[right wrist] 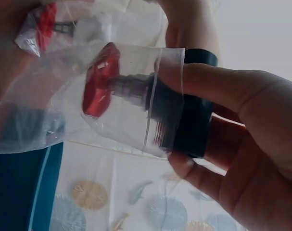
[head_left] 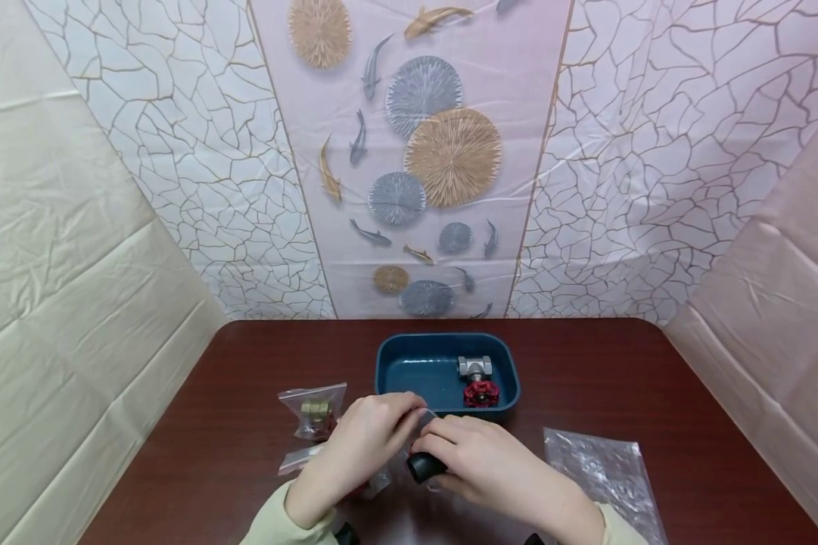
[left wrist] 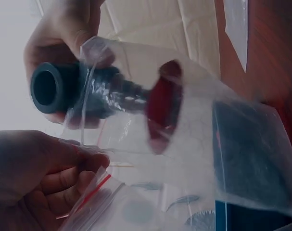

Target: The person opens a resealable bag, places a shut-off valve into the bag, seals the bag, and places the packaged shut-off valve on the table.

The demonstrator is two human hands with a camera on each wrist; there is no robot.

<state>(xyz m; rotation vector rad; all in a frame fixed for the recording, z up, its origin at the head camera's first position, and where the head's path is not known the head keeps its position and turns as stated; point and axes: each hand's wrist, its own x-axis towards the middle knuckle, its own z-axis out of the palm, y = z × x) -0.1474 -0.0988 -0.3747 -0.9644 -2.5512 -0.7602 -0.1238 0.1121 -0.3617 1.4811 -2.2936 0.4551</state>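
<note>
One far view from the head, two close ones from the wrists.
The head camera looks forward and down across the dark red-brown wooden table [head_left: 191,439] to the patterned cloth backdrop [head_left: 422,159]. Both wrist cameras stand near the black valve with a red handwheel [left wrist: 102,96], their pictures turned sideways; the blue rectangular tray [head_left: 412,382], shared by all three, sits right in the left wrist view, left in the right.

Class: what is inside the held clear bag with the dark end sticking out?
Inside the clear bag: a red handwheel, its stem and part of a dark valve body, whose end sticks out. The right hand covers some of that body, hiding it.
</note>
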